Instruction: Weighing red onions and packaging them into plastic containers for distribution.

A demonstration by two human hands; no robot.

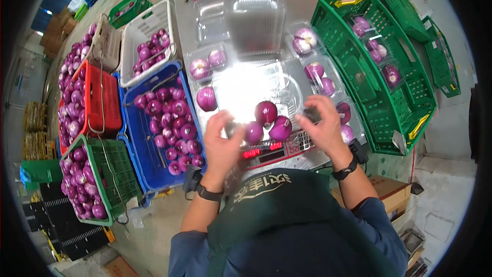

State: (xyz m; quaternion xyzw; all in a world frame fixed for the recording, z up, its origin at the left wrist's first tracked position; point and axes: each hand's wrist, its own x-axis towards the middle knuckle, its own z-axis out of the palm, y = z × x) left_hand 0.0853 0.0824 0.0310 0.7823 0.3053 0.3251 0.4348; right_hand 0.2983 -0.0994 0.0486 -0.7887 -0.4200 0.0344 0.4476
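Note:
Three red onions (266, 113) sit in a clear plastic clamshell box (282, 70) on a digital scale (265, 156) with lit red digits. At the box's left side is my left hand (222, 138), fingers curved and apart, beside the nearest onion. My right hand (322, 121) hovers near the right side, thumb towards the box and fingers spread. Whether either hand touches the plastic is unclear. Glare whitens much of the lid. A loose red onion (206, 99) lies left of the scale.
Tall nested clear boxes (253, 15) rise behind the scale. Packed onion boxes (321, 79) line the table's right side, beside a green crate (369, 80). To the left stand a blue crate (173, 182) of onions, a white crate (148, 11) and a red crate (103, 100).

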